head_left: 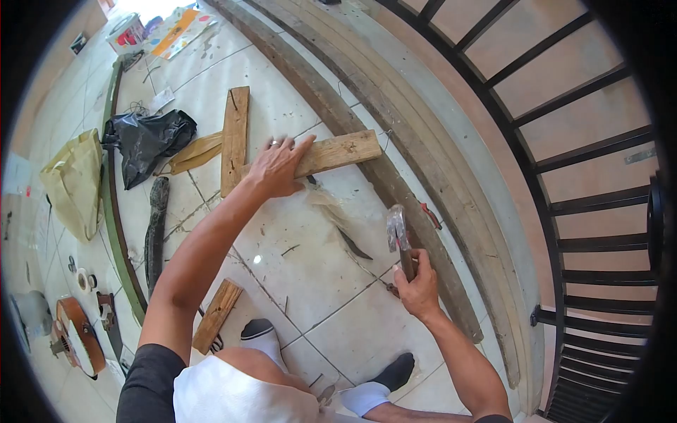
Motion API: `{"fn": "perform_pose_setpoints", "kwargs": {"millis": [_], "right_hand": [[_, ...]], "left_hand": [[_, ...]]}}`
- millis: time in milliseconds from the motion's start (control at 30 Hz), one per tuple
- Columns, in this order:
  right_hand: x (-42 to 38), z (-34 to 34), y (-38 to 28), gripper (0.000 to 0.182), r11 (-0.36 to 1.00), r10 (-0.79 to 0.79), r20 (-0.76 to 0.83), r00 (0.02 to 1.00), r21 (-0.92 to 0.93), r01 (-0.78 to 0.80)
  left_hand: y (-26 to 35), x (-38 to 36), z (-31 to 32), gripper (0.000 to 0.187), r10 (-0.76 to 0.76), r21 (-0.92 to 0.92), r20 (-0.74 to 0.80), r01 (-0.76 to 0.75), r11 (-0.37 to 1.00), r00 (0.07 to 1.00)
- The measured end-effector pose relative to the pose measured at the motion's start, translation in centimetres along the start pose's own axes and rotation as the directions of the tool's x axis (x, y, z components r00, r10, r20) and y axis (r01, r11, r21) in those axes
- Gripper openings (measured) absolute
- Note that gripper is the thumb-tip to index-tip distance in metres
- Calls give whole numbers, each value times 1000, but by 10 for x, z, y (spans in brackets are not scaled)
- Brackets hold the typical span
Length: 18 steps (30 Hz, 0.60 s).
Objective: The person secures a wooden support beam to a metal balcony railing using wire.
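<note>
My left hand (275, 169) lies across a wooden block (340, 152), fingers over its far edge and thumb at its near side. At its left end, this block meets a second wooden block (235, 134) lying crosswise, with a nail or dark mark near its top. In my right hand (419, 287) is a claw hammer (398, 229), gripped by the handle with its metal head up. The hammer is apart from the wood, above the floor to the right.
Long timber beams (451, 204) run along the right, beside a black metal railing (550, 169). Left are a black plastic bag (151, 141), a dark stick (156, 225), a green bar (113, 183) and a yellowish bag (76, 183). A short wood piece (217, 315) lies near my foot.
</note>
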State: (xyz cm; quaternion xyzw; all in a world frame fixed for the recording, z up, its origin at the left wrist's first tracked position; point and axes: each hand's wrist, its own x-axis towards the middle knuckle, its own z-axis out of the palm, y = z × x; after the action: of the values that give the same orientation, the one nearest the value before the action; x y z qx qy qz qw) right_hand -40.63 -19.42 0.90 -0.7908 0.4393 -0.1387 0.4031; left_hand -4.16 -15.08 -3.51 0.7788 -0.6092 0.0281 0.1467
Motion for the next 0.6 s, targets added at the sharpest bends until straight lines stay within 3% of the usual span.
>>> {"fn": "perform_pose_setpoints", "kwargs": {"millis": [33, 67, 133, 267, 467, 600], "right_hand": [[5, -3, -7, 30, 998, -58, -37, 998, -22, 57], [12, -9, -11, 30, 997, -66, -43, 997, -30, 64], [23, -17, -19, 30, 984, -173, -58, 983, -65, 169], [54, -34, -68, 28, 991, -132, -21, 991, -14, 132], [102, -25, -106, 26, 955, -290, -120, 950, -104, 278], [112, -22, -134, 26, 965, -261, -129, 957, -67, 255]], "left_hand": [[-1, 5, 0, 89, -51, -109, 322, 91, 990, 945], [-1, 5, -4, 88, -7, -108, 264, 37, 993, 964], [6, 3, -6, 85, -51, -95, 282, 81, 992, 958], [30, -4, -32, 72, -149, -106, 338, 195, 975, 929], [34, -2, -31, 58, -129, -104, 326, 171, 980, 937], [34, 2, -35, 57, -135, -89, 366, 179, 980, 921]]}}
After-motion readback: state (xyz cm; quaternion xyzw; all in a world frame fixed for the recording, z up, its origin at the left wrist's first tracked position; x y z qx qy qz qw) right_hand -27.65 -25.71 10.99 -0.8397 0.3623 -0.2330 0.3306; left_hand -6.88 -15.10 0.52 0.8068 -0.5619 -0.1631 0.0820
